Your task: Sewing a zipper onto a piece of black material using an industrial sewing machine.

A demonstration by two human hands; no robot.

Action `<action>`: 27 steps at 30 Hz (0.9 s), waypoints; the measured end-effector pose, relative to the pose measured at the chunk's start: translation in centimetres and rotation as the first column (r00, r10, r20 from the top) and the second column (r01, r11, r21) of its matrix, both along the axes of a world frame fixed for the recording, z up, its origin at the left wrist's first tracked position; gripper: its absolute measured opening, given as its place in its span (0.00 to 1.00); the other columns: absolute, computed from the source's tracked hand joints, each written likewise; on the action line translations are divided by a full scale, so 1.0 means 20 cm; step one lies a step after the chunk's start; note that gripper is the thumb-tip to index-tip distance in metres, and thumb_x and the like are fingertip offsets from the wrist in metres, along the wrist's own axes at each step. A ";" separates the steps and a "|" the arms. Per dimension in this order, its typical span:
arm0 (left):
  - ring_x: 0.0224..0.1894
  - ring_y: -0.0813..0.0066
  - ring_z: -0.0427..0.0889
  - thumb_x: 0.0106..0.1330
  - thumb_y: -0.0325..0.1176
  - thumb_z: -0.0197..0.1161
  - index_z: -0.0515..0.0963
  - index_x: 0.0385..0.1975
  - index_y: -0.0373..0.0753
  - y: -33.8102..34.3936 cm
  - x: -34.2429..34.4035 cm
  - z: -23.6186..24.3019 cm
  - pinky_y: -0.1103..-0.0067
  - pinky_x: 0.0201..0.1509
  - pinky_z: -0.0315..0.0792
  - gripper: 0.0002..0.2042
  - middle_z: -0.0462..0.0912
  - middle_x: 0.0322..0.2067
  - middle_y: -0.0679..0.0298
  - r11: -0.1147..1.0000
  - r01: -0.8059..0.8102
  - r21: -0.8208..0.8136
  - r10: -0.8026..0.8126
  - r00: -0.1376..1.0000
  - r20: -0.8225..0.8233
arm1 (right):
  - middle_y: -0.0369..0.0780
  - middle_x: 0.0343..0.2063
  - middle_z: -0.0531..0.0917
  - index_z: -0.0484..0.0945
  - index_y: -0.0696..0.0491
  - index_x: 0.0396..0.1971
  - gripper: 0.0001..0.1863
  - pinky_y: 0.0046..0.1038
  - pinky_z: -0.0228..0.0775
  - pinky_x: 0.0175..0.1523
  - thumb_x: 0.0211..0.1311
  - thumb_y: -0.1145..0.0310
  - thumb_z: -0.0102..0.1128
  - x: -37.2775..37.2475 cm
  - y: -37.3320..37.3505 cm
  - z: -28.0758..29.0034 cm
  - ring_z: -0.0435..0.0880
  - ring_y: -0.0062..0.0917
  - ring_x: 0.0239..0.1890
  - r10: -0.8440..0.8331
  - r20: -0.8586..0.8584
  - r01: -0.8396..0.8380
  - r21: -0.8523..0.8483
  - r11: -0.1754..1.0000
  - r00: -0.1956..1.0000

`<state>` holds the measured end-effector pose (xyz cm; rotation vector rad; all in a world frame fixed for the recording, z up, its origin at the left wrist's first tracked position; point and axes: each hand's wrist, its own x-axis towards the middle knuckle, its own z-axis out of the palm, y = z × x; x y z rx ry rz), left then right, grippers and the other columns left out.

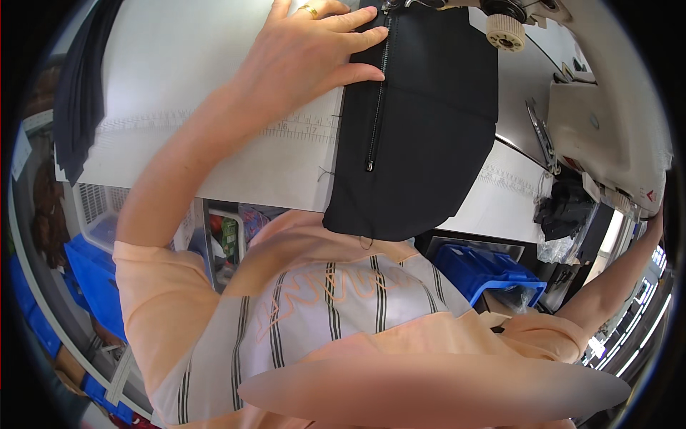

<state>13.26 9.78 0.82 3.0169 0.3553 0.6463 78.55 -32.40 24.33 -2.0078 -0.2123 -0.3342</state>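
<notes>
A black fabric piece (436, 107) lies across the white sewing table and droops over its near edge. Down its left part runs a metal zipper (377, 107), with the pull (369, 165) at the near end. My left hand (307, 46), a gold ring on one finger, rests with spread fingers, their tips on the cloth along the zipper. Just beyond the fingertips, the sewing machine's metal presser foot (387, 6) stands at the zipper's far part. My right forearm (618, 275) reaches up beside the sewing machine (614, 121); the right hand is hidden behind it.
Dark cloth pieces (82, 86) hang over the left table edge. Metal tweezers (542, 136) lie by the machine base, with black scraps (564, 211) nearer. Below the table are a blue bin (486, 268) and a white basket (96, 207). Ruler marks (300, 129) cross the tabletop.
</notes>
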 end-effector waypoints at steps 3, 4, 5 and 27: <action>0.55 0.68 0.75 0.58 0.49 0.66 0.78 0.50 0.41 0.00 0.00 0.01 0.68 0.52 0.67 0.24 0.78 0.54 0.61 0.994 0.010 -0.112 -0.012 1.000 -0.016 | 0.46 0.51 0.78 0.72 0.61 0.55 0.21 0.43 0.71 0.58 0.73 0.60 0.43 -0.02 0.02 -0.17 0.78 0.38 0.52 -0.006 -0.101 0.020 0.138 0.990 0.995; 0.55 0.68 0.75 0.58 0.48 0.67 0.78 0.50 0.41 0.01 0.00 0.01 0.69 0.52 0.67 0.23 0.78 0.54 0.61 0.991 0.016 -0.134 -0.017 1.000 -0.010 | 0.47 0.54 0.77 0.71 0.60 0.57 0.22 0.45 0.71 0.60 0.74 0.59 0.42 -0.15 0.04 -0.32 0.78 0.39 0.54 0.002 -0.042 0.005 0.174 0.985 0.999; 0.55 0.68 0.75 0.58 0.48 0.67 0.78 0.50 0.41 0.01 0.00 0.01 0.69 0.52 0.67 0.23 0.78 0.54 0.61 0.990 0.015 -0.139 -0.017 1.000 -0.012 | 0.47 0.56 0.77 0.70 0.60 0.59 0.24 0.46 0.70 0.62 0.75 0.58 0.41 -0.27 0.08 -0.44 0.77 0.41 0.56 0.025 0.083 -0.038 0.159 0.987 0.996; 0.56 0.61 0.75 0.60 0.45 0.67 0.79 0.51 0.37 0.04 0.01 0.03 0.69 0.55 0.70 0.24 0.78 0.55 0.54 0.977 0.075 -0.198 -0.081 0.996 -0.024 | 0.48 0.66 0.63 0.62 0.57 0.66 0.28 0.55 0.54 0.70 0.76 0.54 0.34 -0.32 0.06 -0.33 0.62 0.41 0.68 0.126 -0.102 -0.086 0.331 0.940 0.987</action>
